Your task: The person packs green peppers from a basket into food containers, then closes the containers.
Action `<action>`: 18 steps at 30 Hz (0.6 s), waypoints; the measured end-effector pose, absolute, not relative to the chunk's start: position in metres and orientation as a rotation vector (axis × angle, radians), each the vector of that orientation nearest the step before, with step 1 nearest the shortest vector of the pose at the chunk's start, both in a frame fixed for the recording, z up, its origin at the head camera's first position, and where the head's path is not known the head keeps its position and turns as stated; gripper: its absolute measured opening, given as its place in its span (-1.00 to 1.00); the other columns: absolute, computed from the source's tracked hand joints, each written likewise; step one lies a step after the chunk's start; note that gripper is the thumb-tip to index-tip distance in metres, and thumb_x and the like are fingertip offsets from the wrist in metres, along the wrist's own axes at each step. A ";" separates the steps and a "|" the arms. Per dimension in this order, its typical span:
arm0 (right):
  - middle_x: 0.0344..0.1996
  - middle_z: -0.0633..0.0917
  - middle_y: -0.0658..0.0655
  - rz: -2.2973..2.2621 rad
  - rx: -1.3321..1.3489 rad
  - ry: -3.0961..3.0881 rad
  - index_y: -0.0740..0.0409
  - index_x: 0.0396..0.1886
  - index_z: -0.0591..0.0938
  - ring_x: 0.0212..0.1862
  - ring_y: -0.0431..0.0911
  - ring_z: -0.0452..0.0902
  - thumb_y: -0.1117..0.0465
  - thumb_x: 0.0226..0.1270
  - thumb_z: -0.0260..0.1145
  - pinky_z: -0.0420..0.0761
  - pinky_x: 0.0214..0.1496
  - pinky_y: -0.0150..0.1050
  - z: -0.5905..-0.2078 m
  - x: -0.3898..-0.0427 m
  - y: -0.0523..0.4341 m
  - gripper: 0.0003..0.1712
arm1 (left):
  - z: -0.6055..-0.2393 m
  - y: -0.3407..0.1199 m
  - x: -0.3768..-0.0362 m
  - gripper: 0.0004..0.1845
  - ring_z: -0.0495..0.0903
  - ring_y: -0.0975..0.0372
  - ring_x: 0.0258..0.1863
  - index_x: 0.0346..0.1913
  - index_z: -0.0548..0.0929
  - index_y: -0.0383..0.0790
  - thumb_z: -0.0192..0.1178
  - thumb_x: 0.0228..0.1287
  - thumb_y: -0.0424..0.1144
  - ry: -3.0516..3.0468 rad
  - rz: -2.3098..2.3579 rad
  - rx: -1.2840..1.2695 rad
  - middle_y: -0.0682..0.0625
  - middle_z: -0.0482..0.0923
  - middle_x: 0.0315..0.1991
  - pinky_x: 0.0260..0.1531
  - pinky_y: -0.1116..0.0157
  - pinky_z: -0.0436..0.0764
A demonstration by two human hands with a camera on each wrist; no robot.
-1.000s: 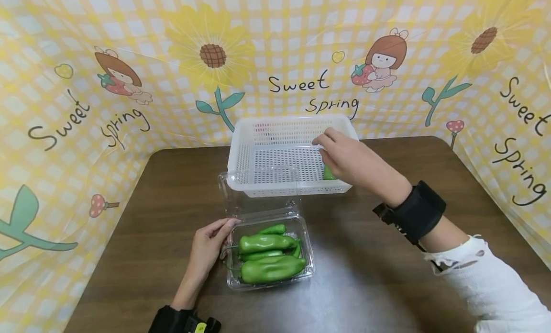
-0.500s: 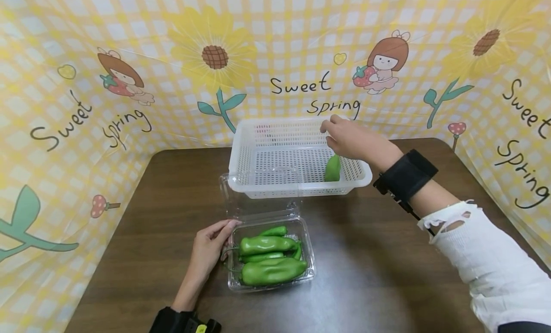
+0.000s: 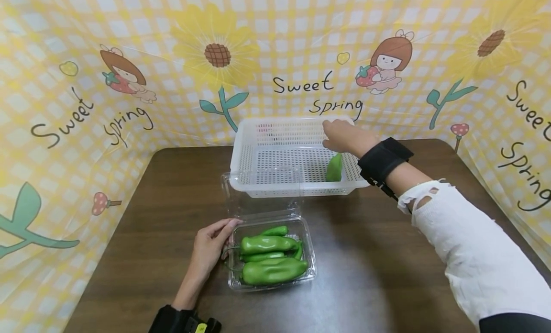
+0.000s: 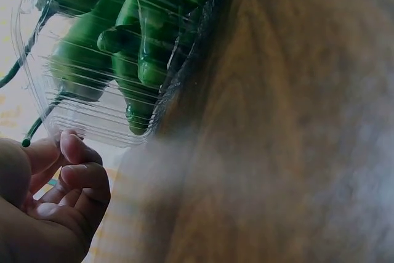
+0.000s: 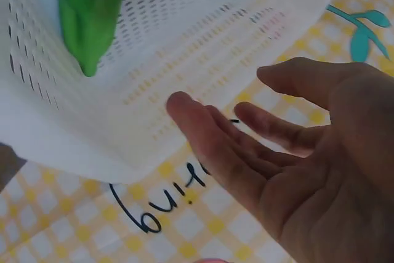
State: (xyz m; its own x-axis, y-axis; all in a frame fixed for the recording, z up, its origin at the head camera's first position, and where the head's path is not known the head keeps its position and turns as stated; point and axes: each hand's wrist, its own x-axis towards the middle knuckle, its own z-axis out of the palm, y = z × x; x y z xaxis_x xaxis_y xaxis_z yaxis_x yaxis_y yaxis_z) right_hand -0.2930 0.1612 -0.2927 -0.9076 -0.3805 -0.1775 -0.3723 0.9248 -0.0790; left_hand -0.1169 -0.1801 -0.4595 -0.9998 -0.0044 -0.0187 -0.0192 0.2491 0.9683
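My left hand [image 3: 208, 249] pinches the left rim of a clear plastic clamshell box [image 3: 307, 223] between thumb and index finger; the left wrist view shows the fingers [image 4: 83, 177] at the box's corner. Several green peppers [image 3: 275, 271] lie inside, stems poking over the left side. Over the right back part of a white perforated plastic basket [image 3: 269, 187] is my right hand [image 3: 346, 137], holding nothing. Its fingers [image 5: 212, 146] are loosely bent and apart from the thumb in the right wrist view. One green pepper [image 3: 334, 168] sits in the basket's right end.
The box's clear lid [image 3: 262, 201] stands raised behind it, overlapping the basket's front wall. Both containers are on a dark wooden table [image 3: 181, 189]. A yellow checked cloth [image 3: 292, 36] with printed flowers hangs around the back and sides.
My right hand has drawn back and up from the pepper in the basket, uncovering it, and the right forearm has swung left. The left hand and the box have stayed put.
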 end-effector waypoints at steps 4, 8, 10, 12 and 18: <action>-0.06 0.61 0.39 -0.114 -0.412 2.807 0.43 0.18 0.40 -0.32 0.11 0.68 0.18 0.46 0.17 0.67 -0.33 -0.18 -0.297 -0.301 0.156 -0.54 | -0.460 -0.180 -0.115 -0.72 0.35 0.28 -0.77 -0.03 0.76 -0.03 0.19 0.41 0.01 2.459 1.929 -0.033 -0.06 0.48 -0.59 -0.79 0.28 0.45; 0.02 0.62 0.37 -0.082 -0.282 2.744 0.40 0.16 0.49 -0.19 0.10 0.64 0.19 0.44 0.18 0.65 -0.15 -0.16 -0.300 -0.306 0.152 -0.57 | -0.460 -0.180 -0.115 -0.71 0.36 0.26 -0.76 -0.02 0.75 -0.06 0.18 0.42 0.00 2.452 1.941 -0.022 -0.08 0.48 -0.58 -0.79 0.28 0.46; 0.02 0.63 0.33 -0.038 -0.242 2.718 0.38 0.14 0.55 -0.14 0.08 0.54 0.19 0.42 0.18 0.57 -0.05 -0.13 -0.302 -0.308 0.150 -0.59 | -0.460 -0.180 -0.115 -0.70 0.36 0.24 -0.76 -0.02 0.75 -0.07 0.18 0.41 0.01 2.451 1.944 -0.022 -0.09 0.48 -0.58 -0.79 0.28 0.46; 0.06 0.62 0.30 0.005 -0.208 2.682 0.36 0.15 0.55 -0.10 0.07 0.47 0.18 0.42 0.19 0.51 0.01 -0.10 -0.306 -0.312 0.150 -0.57 | -0.460 -0.180 -0.116 -0.70 0.36 0.22 -0.75 -0.02 0.75 -0.06 0.18 0.41 0.02 2.452 1.943 -0.024 -0.09 0.49 -0.58 -0.79 0.27 0.46; 0.09 0.58 0.22 0.091 -0.140 2.569 0.29 0.15 0.57 -0.05 0.05 0.44 0.10 0.40 0.21 0.50 0.04 -0.11 -0.317 -0.319 0.149 -0.55 | -0.459 -0.181 -0.118 -0.74 0.37 0.21 -0.75 -0.04 0.76 0.01 0.18 0.42 0.02 2.465 1.930 -0.021 -0.08 0.49 -0.58 -0.78 0.27 0.47</action>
